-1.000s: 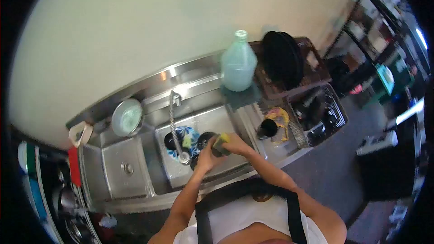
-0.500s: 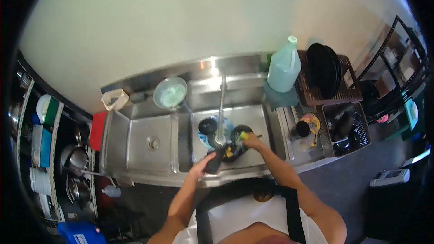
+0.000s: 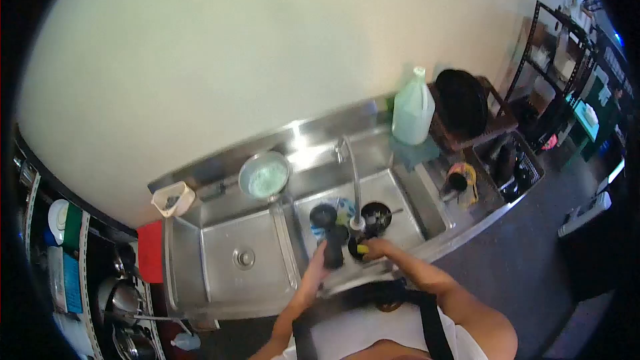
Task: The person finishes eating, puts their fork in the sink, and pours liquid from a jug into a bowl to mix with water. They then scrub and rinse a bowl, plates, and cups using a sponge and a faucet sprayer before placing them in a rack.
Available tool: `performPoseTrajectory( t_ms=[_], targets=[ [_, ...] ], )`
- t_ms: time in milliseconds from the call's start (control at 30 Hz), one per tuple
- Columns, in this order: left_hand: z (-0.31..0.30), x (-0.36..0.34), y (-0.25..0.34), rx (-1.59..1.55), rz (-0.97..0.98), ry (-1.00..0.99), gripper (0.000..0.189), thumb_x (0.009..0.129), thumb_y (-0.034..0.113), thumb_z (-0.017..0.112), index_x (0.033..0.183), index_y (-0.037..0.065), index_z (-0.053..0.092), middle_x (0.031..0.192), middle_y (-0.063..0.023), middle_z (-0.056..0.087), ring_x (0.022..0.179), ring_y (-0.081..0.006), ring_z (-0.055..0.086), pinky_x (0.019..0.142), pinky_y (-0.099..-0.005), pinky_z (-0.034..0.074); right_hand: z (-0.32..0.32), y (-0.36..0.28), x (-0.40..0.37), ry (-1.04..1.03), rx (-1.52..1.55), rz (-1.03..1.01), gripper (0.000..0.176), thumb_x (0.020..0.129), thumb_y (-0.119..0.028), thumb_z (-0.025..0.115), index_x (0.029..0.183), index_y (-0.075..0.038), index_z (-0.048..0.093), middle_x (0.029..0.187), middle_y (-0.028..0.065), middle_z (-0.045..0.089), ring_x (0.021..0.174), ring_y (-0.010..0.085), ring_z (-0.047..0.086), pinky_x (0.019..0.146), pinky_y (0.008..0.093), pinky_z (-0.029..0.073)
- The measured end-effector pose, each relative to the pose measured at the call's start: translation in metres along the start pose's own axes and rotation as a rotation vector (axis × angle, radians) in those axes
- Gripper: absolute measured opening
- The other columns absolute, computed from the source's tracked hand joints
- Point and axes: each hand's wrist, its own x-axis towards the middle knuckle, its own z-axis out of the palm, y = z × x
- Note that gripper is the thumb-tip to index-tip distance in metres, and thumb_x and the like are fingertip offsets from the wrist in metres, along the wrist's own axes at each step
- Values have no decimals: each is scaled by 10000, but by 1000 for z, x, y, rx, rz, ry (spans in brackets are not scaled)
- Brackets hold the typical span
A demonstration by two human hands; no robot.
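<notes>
My left hand is wrapped around a dark cup at the front of the right sink basin. Just to its right, my right hand grips a yellow-green sponge, close to a black dish low in the basin. The faucet comes down between the hands. Behind them lie a black bowl, a blue-and-white plate and a small black pan with whitish bits or suds in it.
A bowl of greenish suds rests on the divider by the left basin. A jug, a brown rack of black plates and a dark basket are on the right. Shelves of pots stand left, near a red object.
The view has turned and shifted. The dark cup in my left hand has tilted more upright, and my right hand with the sponge has come down closer to it, away from the black pan.
</notes>
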Motion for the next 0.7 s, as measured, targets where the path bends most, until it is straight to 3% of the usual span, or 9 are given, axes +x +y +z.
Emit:
performPoseTrajectory(
  t_ms=[67,100,133,167,200,300,367,500,700],
  targets=[
    [23,-21,18,127,86,21,511,836,538,552,1143,129,527,968,-83,608,839,-249,599,736,-444,496,-46,-57,-49,-86,48,-188,596,701,-405,685,1186,-96,528,1082,174,615,946,342,603,809,430,474],
    [-3,9,19,111,-11,22,525,844,553,528,1153,128,529,974,-68,609,862,-233,596,750,-427,490,-59,-80,-65,-37,303,-250,556,717,-378,689,1157,-77,533,1042,164,626,917,327,609,803,410,475],
    [16,-11,29,178,50,51,545,849,564,507,1165,121,527,994,-60,610,884,-229,595,783,-414,480,-66,-98,-74,97,312,-339,487,756,-334,664,1138,-62,532,1037,163,618,896,320,608,801,399,476],
    [24,-26,37,81,67,-112,551,841,555,528,1183,123,521,1043,-56,604,909,-228,598,828,-410,469,-56,-110,-60,297,303,-406,468,779,-272,643,1168,-45,518,1067,169,601,950,325,586,841,405,459],
    [19,-19,41,37,98,-142,433,846,472,560,1119,136,571,1006,-51,628,909,-191,615,740,-369,508,-70,-138,-64,460,387,-400,458,783,-225,638,1192,-59,514,1112,183,574,1028,344,542,885,411,432],
    [34,-40,62,-17,126,-132,471,869,479,520,1176,122,533,1111,-66,593,983,-206,596,837,-363,485,-82,-201,-49,701,446,-225,462,768,-270,669,1169,-88,528,1186,231,492,1059,386,495,904,413,416],
    [36,-38,75,-135,105,-332,498,881,530,456,1194,149,523,1135,-76,589,1013,-239,589,877,-403,474,-72,-220,-30,995,47,-169,419,767,-283,667,1112,-76,551,1173,232,473,1049,379,501,852,413,440],
    [37,-44,91,-202,83,-401,539,875,547,451,1222,137,497,1116,-80,590,1021,-208,581,888,-383,464,-74,-220,-6,970,-114,-372,361,752,-317,660,1042,-114,590,1084,225,523,938,354,555,754,409,463],
    [66,-58,98,-241,115,-306,513,875,534,462,1226,161,499,1180,-78,568,1098,-240,541,899,-414,462,-107,-203,34,1001,7,-27,222,750,-265,639,837,-61,638,993,174,587,925,346,578,688,414,482]
  ],
)
